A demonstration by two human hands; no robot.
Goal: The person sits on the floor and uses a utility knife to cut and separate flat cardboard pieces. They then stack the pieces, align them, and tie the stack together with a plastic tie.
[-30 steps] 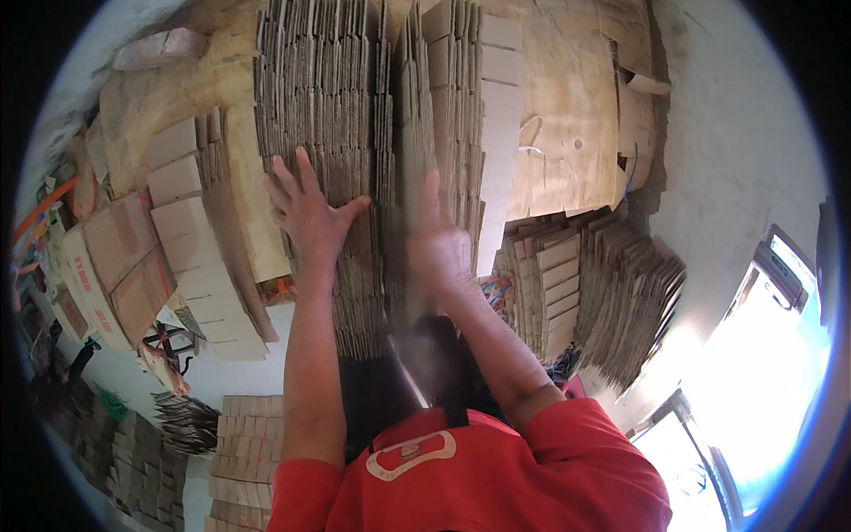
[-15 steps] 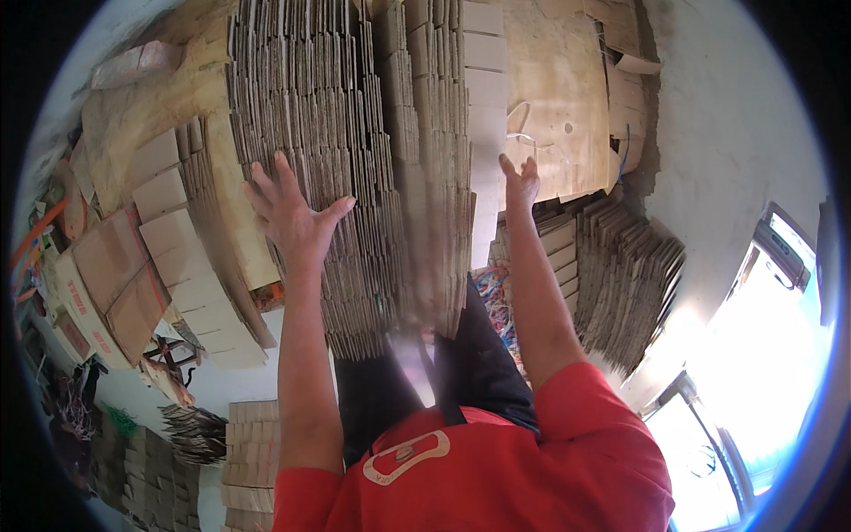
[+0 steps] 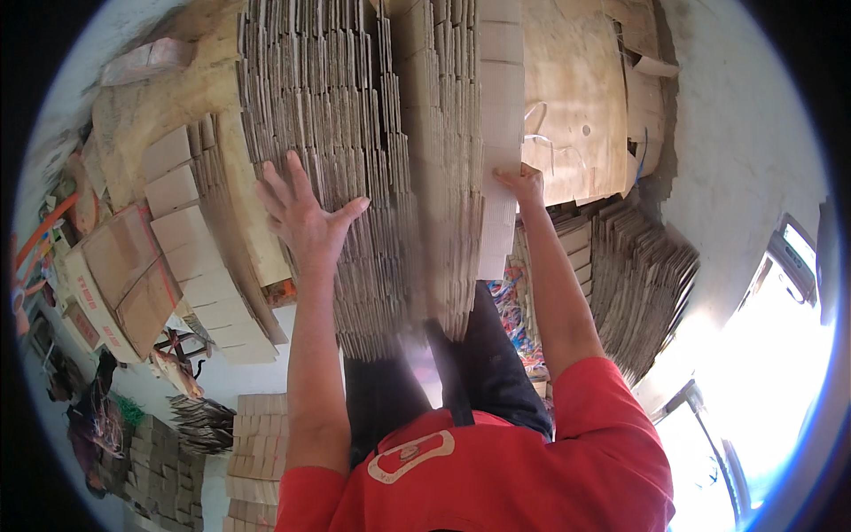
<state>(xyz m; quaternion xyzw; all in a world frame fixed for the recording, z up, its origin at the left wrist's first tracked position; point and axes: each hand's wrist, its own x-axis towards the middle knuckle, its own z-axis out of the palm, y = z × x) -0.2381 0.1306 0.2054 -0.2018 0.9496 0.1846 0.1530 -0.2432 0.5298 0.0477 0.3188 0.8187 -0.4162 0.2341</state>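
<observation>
While left hand point(image 3: 308, 220) lies spread on cardboard stack point(image 3: 312, 111), right hand point(image 3: 525, 185) touches pale sheets point(image 3: 501, 102), grip unclear.

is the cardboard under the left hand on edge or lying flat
On edge: thin edges of the cardboard face the camera in packed rows.

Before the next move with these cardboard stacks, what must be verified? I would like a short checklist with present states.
1. Left hand spread over left cardboard stack: ok.
2. Right hand in firm contact with pale cardboard: cannot tell, they overlap in view.
3. Edges of left cardboard stack even: not ok, they are stepped.
4. Right cardboard stack tight against the left one: not ok, a dark gap shows near the top.
5. White strap apart from right hand: ok, it lies beyond on the wooden board.
</observation>
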